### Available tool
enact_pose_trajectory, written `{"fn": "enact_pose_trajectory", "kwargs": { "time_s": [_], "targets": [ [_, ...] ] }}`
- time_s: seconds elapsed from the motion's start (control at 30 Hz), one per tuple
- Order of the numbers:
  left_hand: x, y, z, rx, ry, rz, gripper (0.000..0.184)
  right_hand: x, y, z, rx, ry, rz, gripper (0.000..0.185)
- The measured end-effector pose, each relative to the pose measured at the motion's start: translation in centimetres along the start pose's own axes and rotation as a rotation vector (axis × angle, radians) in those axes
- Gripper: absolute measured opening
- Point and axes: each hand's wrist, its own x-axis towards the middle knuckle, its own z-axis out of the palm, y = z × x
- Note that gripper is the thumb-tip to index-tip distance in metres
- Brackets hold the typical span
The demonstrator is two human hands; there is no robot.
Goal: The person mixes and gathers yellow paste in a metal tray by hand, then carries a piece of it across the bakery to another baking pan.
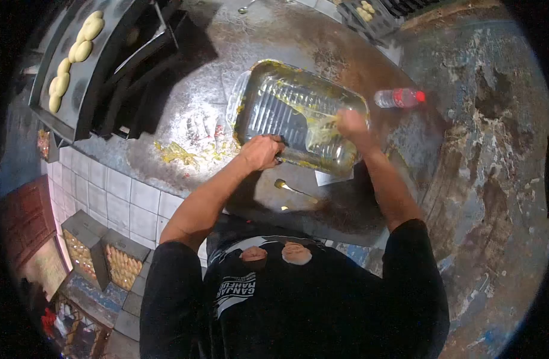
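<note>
A clear plastic tub [274, 113] with a ribbed bottom rests on the worn metal tabletop, its rim and walls streaked with yellow. My left hand [262, 151] is closed on the near-left part of its rim. Inside the right end, my right hand [352, 124] is curled and blurred by motion, with its fingers pointing into the tub. Beside those fingers lies a pale yellow, translucent patch [322, 131]; whether it is a smear or a thin sheet of plastic I cannot tell. A spoon [293, 188] with yellow residue lies on the table near my body.
A plastic bottle [400, 98] with a red cap lies right of the tub. At upper left, a dark metal tray [98, 45] bears several pale dough pieces [82, 51]. Yellow scraps [177, 154] stick to the table. Filled boxes [124, 266] stand low on the left.
</note>
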Motion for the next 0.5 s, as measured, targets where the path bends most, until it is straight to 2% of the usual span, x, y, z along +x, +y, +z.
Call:
{"fn": "enact_pose_trajectory", "kwargs": {
  "time_s": [0.03,0.07,0.1,0.17,0.2,0.23,0.3,0.37,0.43,0.5],
  "targets": [
    [0.1,0.2,0.3,-0.007,-0.003,0.013,0.033,0.1,0.9,-1.0,0.025,-0.124,0.035,0.018],
    [0.1,0.1,0.4,0.001,-0.009,0.036,0.033,0.4,-2.1,-4.0,0.337,-0.256,0.301,0.022],
    [0.2,-0.2,-0.1,0.02,-0.009,0.051,0.033,0.1,-2.9,-3.9,0.336,-0.246,0.294,0.022],
    [-0.3,0.0,0.0,0.027,0.002,0.047,0.033,-1.4,-3.8,-1.5,0.517,0.086,0.011,0.03],
    [-0.2,0.1,-0.1,0.028,0.014,0.044,0.034,-1.7,-3.2,-0.4,0.362,0.001,0.02,0.038],
    [0.0,0.1,-0.3,0.028,0.025,0.044,0.034,-1.8,-3.8,-0.4,0.367,0.006,0.022,0.038],
    [0.3,0.0,-0.1,0.029,0.007,0.041,0.035,-2.2,-6.3,-0.5,0.513,-0.119,0.259,0.043],
    [0.4,-0.1,0.4,0.027,-0.012,0.045,0.035,-2.3,-8.3,0.6,0.499,-0.133,0.294,0.05],
    [0.5,-0.3,0.5,0.053,0.042,0.069,0.033,-1.9,-11.1,1.5,0.04,-0.083,0.385,0.05],
    [0.5,0.3,-0.1,0.053,0.021,0.048,0.031,-0.8,-12.6,1.3,0.075,-0.106,0.433,0.046]
  ]
}}
